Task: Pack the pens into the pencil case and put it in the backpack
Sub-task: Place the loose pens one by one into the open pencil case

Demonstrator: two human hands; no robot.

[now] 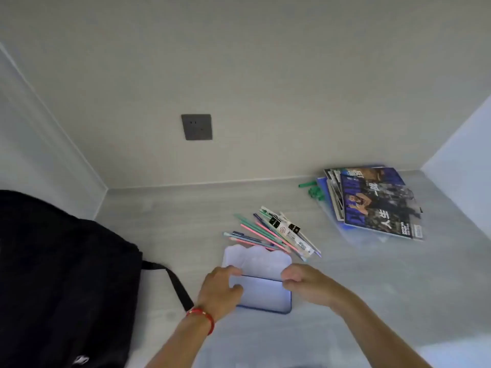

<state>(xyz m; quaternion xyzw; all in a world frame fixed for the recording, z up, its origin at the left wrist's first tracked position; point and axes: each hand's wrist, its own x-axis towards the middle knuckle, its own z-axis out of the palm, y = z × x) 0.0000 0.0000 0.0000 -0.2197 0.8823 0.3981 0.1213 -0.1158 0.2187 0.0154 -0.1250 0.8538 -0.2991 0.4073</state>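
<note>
I see the black backpack [61,274] at the left of the surface [372,274]. The pencil case [261,290] lies open in front of me, my left hand [220,290] gripping its left end and my right hand [303,282] pinching its right end. The pens [273,235] lie just beyond it, fanned far-left to near-right, nearer my right hand.
</note>
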